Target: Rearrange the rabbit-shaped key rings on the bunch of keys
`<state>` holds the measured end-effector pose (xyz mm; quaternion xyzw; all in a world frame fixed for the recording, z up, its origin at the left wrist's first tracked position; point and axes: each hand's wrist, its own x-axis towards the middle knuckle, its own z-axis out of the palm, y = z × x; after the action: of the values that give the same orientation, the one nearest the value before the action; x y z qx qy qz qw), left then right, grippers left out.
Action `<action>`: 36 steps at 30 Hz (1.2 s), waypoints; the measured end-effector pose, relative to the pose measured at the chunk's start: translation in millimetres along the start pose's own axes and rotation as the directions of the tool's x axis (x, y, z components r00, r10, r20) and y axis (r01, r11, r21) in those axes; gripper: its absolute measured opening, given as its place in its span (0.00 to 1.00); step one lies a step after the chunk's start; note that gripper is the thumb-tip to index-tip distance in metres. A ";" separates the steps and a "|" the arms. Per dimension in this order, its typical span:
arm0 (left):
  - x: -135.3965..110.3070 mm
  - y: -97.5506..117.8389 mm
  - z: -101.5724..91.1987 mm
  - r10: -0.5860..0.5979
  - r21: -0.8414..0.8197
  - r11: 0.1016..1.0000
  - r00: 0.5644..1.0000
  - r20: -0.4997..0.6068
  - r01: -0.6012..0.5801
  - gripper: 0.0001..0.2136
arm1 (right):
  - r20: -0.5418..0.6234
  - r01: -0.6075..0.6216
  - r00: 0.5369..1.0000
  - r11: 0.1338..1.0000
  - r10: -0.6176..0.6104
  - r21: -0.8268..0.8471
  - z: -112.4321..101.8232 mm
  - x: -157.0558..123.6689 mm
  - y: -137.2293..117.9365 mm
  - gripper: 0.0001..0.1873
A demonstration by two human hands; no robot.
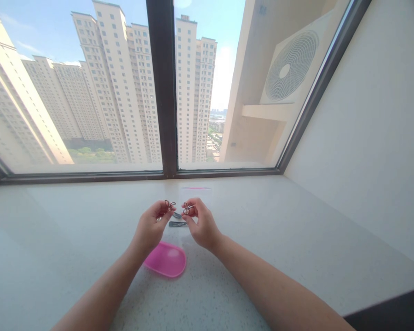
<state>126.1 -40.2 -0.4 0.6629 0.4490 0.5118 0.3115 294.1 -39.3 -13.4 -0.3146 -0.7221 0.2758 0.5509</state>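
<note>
My left hand (154, 224) pinches a thin brown looped hair tie (169, 205) between thumb and fingers. Facing it, my right hand (203, 222) pinches a second brown looped hair tie (187, 209). A small gap separates the two hands, both held above the white counter. Behind and below the fingertips lie a dark snap hair clip (176, 224) and another dark hair clip (176, 215), partly covered by the fingers. Nearer to me, a shallow pink tray (169, 275) rests by my left wrist, its left part hidden by the arm.
A flat clear item with a pink line (196, 188) lies beyond my hands, close to the window frame (169, 176). The speckled white counter (262, 239) meets a white wall (376, 138) at the right. A dark edge (396, 312) shows at the lower right.
</note>
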 end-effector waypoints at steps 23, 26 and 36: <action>-0.6 9.1 2.5 -0.171 -0.270 0.942 0.977 0.129 0.200 0.14 | 0.033 -0.018 0.999 0.999 0.016 0.048 -0.2 1.7 0.9 0.23; -0.9 14.8 1.6 -0.182 -0.240 0.950 0.979 0.098 0.200 0.15 | 0.034 -0.019 0.999 0.999 0.018 0.051 0.3 1.5 2.4 0.23; -0.7 25.3 -2.5 -0.155 -0.231 0.960 0.988 0.021 0.155 0.20 | 0.017 -0.022 1.000 0.998 0.021 0.053 -0.5 2.1 3.7 0.26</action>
<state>130.7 -51.2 22.2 0.5855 0.4362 0.5339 0.4265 294.8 -35.3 -14.7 -0.3054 -0.7157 0.3032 0.5501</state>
